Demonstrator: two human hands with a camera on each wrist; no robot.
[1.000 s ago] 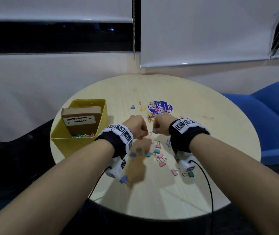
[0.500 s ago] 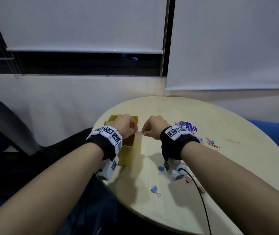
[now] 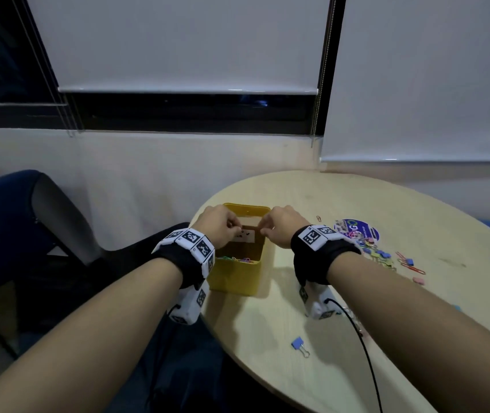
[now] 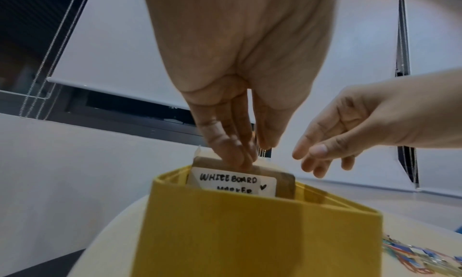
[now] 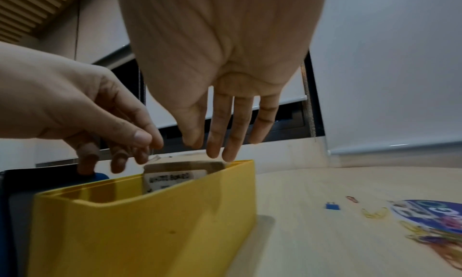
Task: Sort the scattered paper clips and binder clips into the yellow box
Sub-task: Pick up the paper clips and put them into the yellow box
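The yellow box (image 3: 237, 278) stands at the table's left edge, with a brown cardboard box (image 4: 285, 184) labelled "whiteboard marker" upright in its far part. Coloured paper clips (image 3: 237, 259) lie in its near part. My left hand (image 3: 236, 231) hangs over the box, its fingers (image 4: 232, 153) pointing down onto the cardboard's top edge and nothing seen between them. My right hand (image 5: 212, 149) hovers just right of it over the box, fingers straight and empty. Scattered paper and binder clips (image 3: 379, 256) lie to the right.
A single blue binder clip (image 3: 299, 344) lies near the table's (image 3: 267, 368) front edge. A round blue sticker (image 3: 355, 229) sits beyond the clip pile. A blue chair (image 3: 2, 222) stands left of the table. The wall and window blinds are behind.
Both hands moved left from the clip pile to above the yellow box. The small clip seen between their fingertips half a second ago is no longer in view.
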